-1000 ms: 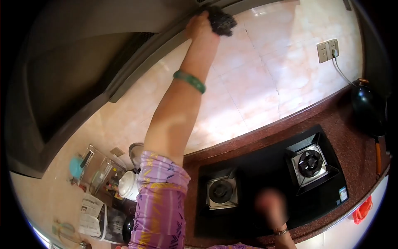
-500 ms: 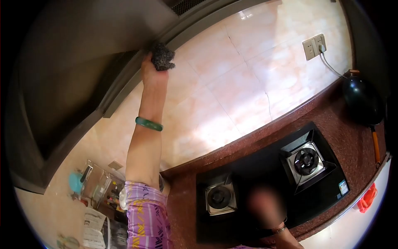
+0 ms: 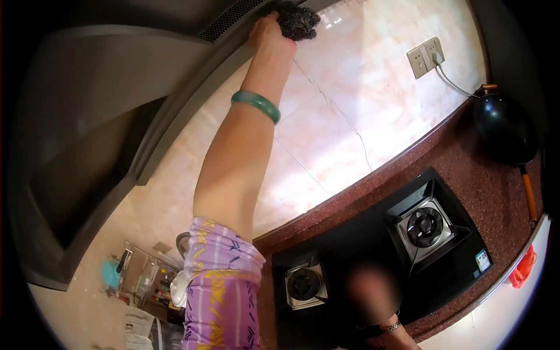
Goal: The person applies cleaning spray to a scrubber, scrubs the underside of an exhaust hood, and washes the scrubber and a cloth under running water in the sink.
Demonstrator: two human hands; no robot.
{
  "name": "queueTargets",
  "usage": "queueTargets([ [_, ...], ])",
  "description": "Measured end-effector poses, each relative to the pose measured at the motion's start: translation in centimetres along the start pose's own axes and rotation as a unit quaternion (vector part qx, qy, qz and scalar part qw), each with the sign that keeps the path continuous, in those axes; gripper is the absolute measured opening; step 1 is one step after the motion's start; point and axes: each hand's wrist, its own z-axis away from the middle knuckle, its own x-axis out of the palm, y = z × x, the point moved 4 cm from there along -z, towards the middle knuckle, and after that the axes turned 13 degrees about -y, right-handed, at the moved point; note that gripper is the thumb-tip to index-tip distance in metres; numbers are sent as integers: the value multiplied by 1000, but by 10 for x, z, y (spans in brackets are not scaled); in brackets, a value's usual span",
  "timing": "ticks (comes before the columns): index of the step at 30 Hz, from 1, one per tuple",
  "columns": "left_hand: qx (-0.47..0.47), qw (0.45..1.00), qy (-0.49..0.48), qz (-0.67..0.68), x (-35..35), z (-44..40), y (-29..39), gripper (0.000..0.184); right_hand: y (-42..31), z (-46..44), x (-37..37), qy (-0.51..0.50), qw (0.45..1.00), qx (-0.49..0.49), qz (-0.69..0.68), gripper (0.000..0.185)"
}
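My left hand (image 3: 273,36) is closed round a dark, tangled wire scrubber (image 3: 298,22) at the lower edge of the grey range hood (image 3: 181,76). A green bangle is on that wrist, and the arm stretches up in front of the tiled wall (image 3: 332,99). Above the black glass hob (image 3: 344,245), between its two burners, is my right hand (image 3: 373,294). A blur covers it, so its fingers and anything in them cannot be made out. A metal band circles the right wrist.
A black pan (image 3: 504,128) lies on the red-brown counter (image 3: 466,151) at the right, below a wall socket (image 3: 426,57) with a plugged-in cord. A wire rack (image 3: 140,271), white pot (image 3: 179,289) and newspaper (image 3: 139,326) are at the lower left. A red bag (image 3: 523,267) hangs beyond the counter edge.
My left hand, with the scrubber, first moved down and left along the hood edge, then back up and right. The view has shifted slightly. My right hand has stayed above the hob.
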Motion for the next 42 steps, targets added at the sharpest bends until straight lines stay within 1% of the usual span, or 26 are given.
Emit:
queueTargets([
  [1, -3, 999, 35, 8, 3, 3, 1, 28, -7, 0, 2, 2, 1000, -3, 0, 24],
  [2, -2, 999, 33, 9, 0, 6, 6, 28, -13, 0, 4, 3, 1000, -7, 0, 24],
  [4, 6, 999, -36, 31, -19, 7, 16, 28, -28, 1, 11, -44, 993, -10, -108, 24],
  [5, 9, 999, -35, 25, -32, 10, 23, 29, -27, 2, 11, -44, 993, -9, -107, 24],
  [7, 6, 1000, 13, 16, -57, 28, 46, 26, -21, 3, 14, -45, 993, 15, -109, 23],
  [9, 6, 1000, 21, 18, -77, 54, 72, 17, -18, 6, 18, -58, 993, 8, -101, 23],
  [11, 7, 999, 17, -47, -111, 70, 101, 17, -17, 10, 25, -71, 993, 1, -96, 23],
  [12, 11, 999, 22, -48, -133, 76, 117, 17, -17, 13, 30, -71, 994, 18, -87, 23],
  [14, 14, 997, 67, -30, -175, 91, 146, 18, -14, 17, 40, -77, 994, 40, -72, 23],
  [15, 18, 997, 75, -30, -183, 98, 158, 18, -10, 18, 45, -94, 992, 38, -75, 23],
  [17, 49, 987, 152, -19, -203, 116, 174, 20, -3, 23, 51, -113, 990, 56, -61, 24],
  [18, 51, 985, 163, -19, -207, 123, 176, 20, 0, 26, 51, -117, 989, 65, -57, 24],
  [20, 55, 995, 33, -83, -198, 125, 173, 20, 6, 28, 53, -131, 990, 57, -23, 24],
  [22, 47, 999, -1, 19, -198, 103, 162, 23, 15, 31, 54, -140, 987, 73, -32, 23],
  [24, 69, 990, 112, 58, -180, 101, 150, 25, 7, 32, 59, -132, 990, 51, -17, 23],
  [26, 34, 994, 52, 94, -200, 82, 147, 27, 2, 35, 67, -129, 990, 61, -8, 23],
  [28, 44, 994, 74, 72, -209, 80, 148, 22, 8, 35, 72, -118, 991, 65, -3, 24],
  [29, 50, 993, 92, 50, -215, 81, 150, 26, 18, 35, 72, -124, 989, 73, -18, 24],
  [30, 52, 993, 95, 52, -221, 84, 154, 26, 25, 36, 74, -129, 988, 81, -33, 24],
  [32, 90, 989, 79, 89, -232, 90, 164, 28, 35, 39, 82, -133, 987, 90, -21, 23],
  [33, 92, 988, 81, 91, -235, 99, 171, 28, 39, 40, 86, -137, 986, 97, -12, 23],
  [35, 90, 978, 149, 118, -244, 126, 194, 27, 48, 43, 92, -142, 984, 105, 19, 23],
  [36, 91, 977, 151, 119, -256, 132, 205, 27, 53, 44, 97, -148, 982, 110, 46, 23],
  [40, 155, 967, 191, 60, -329, 155, 262, 24, 67, 46, 115, -152, 976, 140, 73, 23],
  [41, 155, 967, 191, 62, -347, 161, 277, 24, 64, 46, 125, -133, 973, 184, 48, 25],
  [42, 180, 966, 176, 57, -364, 168, 293, 25, 65, 46, 131, -113, 967, 227, 22, 26],
])
